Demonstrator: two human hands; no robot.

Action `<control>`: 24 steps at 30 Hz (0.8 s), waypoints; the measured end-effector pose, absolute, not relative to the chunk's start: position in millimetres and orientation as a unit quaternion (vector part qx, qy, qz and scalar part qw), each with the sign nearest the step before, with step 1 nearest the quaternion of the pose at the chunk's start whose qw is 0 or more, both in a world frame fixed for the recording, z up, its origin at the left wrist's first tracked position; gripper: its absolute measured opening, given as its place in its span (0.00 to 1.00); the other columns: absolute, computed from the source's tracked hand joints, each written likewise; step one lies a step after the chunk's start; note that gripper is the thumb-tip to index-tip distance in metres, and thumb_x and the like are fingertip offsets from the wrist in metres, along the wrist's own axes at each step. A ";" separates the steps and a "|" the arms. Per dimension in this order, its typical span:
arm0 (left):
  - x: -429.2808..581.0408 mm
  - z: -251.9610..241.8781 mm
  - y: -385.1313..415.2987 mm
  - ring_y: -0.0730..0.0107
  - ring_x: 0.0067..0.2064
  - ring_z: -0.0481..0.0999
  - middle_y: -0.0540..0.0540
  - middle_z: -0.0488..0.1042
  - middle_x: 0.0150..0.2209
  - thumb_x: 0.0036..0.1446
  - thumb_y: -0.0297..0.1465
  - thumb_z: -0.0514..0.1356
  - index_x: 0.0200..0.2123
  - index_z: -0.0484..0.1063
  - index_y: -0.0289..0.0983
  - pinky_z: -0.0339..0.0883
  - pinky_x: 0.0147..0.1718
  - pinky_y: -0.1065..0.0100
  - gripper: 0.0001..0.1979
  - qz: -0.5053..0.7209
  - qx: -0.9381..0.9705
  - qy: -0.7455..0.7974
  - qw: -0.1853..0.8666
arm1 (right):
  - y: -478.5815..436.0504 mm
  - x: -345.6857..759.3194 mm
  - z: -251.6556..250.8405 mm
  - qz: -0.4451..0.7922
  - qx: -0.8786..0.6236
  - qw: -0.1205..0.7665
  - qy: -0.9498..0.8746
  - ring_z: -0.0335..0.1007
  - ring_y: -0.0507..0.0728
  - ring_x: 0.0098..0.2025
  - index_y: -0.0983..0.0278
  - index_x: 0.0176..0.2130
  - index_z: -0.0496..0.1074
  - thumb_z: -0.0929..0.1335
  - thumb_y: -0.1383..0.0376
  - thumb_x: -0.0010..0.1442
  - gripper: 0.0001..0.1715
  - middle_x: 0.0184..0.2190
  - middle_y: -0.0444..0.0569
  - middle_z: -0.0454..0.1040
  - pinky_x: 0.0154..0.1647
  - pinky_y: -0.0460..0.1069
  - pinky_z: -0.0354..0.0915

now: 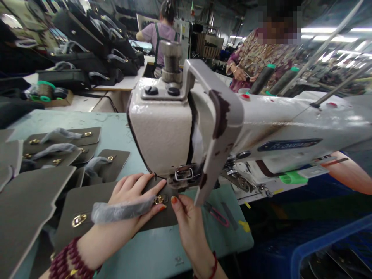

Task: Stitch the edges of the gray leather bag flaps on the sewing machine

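Observation:
A dark grey bag panel (84,197) lies under the head of a white sewing machine (162,131). My left hand (128,193) rests flat on this panel with its fingers spread, passing beneath the plastic-wrapped handle (122,212). Gold metal fittings (79,220) attach the handle at its ends. At the panel's right edge, my right hand (190,221) is closed on it, thumb on top and the other fingers partly hidden. The needle area is mostly covered by the machine head and its metal guard (223,112).
More grey panels with wrapped handles (107,164) lie at the left. Pink thread snips (217,215) are on the green table (139,252) at the right. A blue basket (328,236) stands lower right. Two people, one in a patterned top (270,54), are beyond the machine.

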State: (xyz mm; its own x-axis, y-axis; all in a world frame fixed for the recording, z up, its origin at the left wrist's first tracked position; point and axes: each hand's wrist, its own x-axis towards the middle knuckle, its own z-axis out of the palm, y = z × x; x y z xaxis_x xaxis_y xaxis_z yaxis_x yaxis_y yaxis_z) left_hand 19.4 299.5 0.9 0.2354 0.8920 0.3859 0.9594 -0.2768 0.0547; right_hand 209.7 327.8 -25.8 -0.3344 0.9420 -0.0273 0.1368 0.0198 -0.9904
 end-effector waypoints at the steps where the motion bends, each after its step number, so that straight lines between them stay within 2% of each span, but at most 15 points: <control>1: 19.0 1.5 300.8 0.46 0.50 0.72 0.38 0.75 0.50 0.62 0.45 0.57 0.55 0.73 0.45 0.66 0.46 0.50 0.21 -0.169 -0.780 -0.597 0.089 | 329.1 209.2 -26.2 0.541 -0.443 0.371 -0.611 0.58 0.51 0.27 0.67 0.28 0.71 0.62 0.54 0.68 0.24 0.23 0.43 0.63 0.28 0.43 0.54; 6: 17.9 2.4 308.7 0.45 0.49 0.71 0.37 0.76 0.43 0.64 0.45 0.54 0.50 0.75 0.41 0.64 0.46 0.49 0.20 -0.156 -0.777 -0.603 0.093 | 335.7 205.9 -28.7 0.530 -0.462 0.367 -0.609 0.63 0.53 0.31 0.65 0.26 0.69 0.62 0.52 0.68 0.26 0.23 0.44 0.64 0.32 0.44 0.59; 12: 18.5 9.3 311.3 0.48 0.49 0.71 0.41 0.77 0.42 0.64 0.43 0.55 0.49 0.76 0.44 0.63 0.48 0.50 0.16 -0.140 -0.770 -0.620 0.051 | 338.6 202.5 -28.4 0.534 -0.472 0.371 -0.595 0.64 0.54 0.32 0.65 0.24 0.67 0.62 0.51 0.67 0.26 0.21 0.44 0.63 0.32 0.44 0.61; 17: 17.2 19.3 313.3 0.49 0.46 0.73 0.42 0.79 0.43 0.62 0.50 0.53 0.46 0.77 0.45 0.63 0.47 0.49 0.21 -0.136 -0.768 -0.626 -0.010 | 334.7 208.6 -28.6 0.550 -0.469 0.372 -0.583 0.65 0.53 0.30 0.65 0.25 0.70 0.63 0.49 0.66 0.27 0.22 0.45 0.66 0.30 0.43 0.62; 21: 13.8 20.9 317.6 0.56 0.35 0.73 0.42 0.78 0.36 0.64 0.52 0.45 0.43 0.79 0.45 0.65 0.40 0.53 0.27 -0.135 -0.764 -0.626 -0.075 | 330.9 216.4 -32.8 0.643 -0.432 0.356 -0.523 0.69 0.54 0.29 0.66 0.28 0.73 0.63 0.44 0.65 0.30 0.25 0.47 0.71 0.28 0.44 0.65; 24: 11.4 18.2 319.1 0.57 0.34 0.73 0.43 0.77 0.35 0.64 0.52 0.44 0.42 0.80 0.44 0.66 0.38 0.56 0.29 -0.140 -0.765 -0.621 -0.094 | 329.3 219.9 -34.7 0.729 -0.404 0.347 -0.429 0.74 0.56 0.28 0.65 0.33 0.76 0.64 0.42 0.62 0.30 0.27 0.48 0.75 0.29 0.46 0.69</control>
